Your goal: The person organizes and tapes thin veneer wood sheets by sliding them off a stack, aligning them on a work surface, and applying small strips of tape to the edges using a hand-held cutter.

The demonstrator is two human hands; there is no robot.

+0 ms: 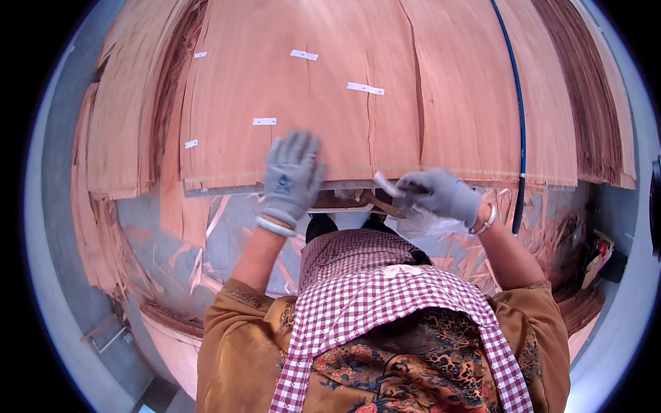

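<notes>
A pinkish-brown wood veneer sheet (330, 131) with long cracks lies in front of me. Several short white tape strips (366, 88) are stuck on it, some across the cracks. My left hand (292, 175), in a grey glove, rests over the sheet's near edge with its fingers stretched out and slightly blurred. To the right, my gloved right hand (437, 196) pinches a white strip of tape (387, 184) just at that edge. Beneath the right hand are a brown wooden piece (382, 204) and some clear plastic (434, 226), both partly hidden.
A long dark-blue rod (520, 103) lies across the veneer at right, its black end past the near edge. More veneer stacks flank it at left (120, 131) and right (585, 89). Torn veneer scraps (206, 255) litter the floor. A dark box (611, 267) stands at far right.
</notes>
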